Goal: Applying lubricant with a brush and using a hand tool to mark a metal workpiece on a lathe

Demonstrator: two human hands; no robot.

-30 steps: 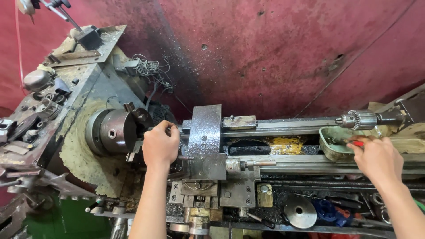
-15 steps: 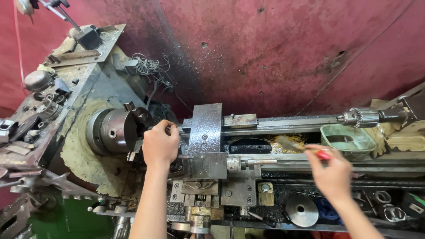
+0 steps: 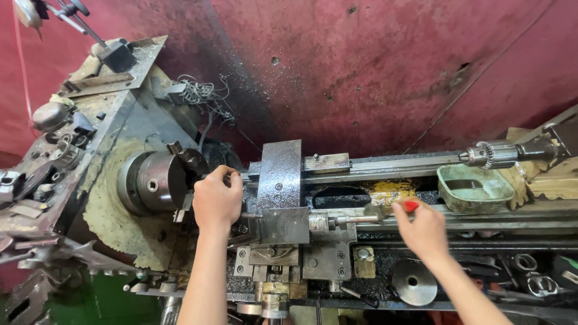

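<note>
Red-handled tool (image 3: 404,207) in the right hand's (image 3: 425,231) closed fingers; left hand (image 3: 217,201) curled beside the chuck (image 3: 158,182).

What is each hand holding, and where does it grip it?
The right hand holds a tool by its red handle. The left hand is closed beside the chuck; what it grips is hidden.

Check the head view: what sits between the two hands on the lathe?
Between the left hand by the chuck and the right hand, which holds a red-handled tool, stands the grey tool post block with a short shaft.
</note>
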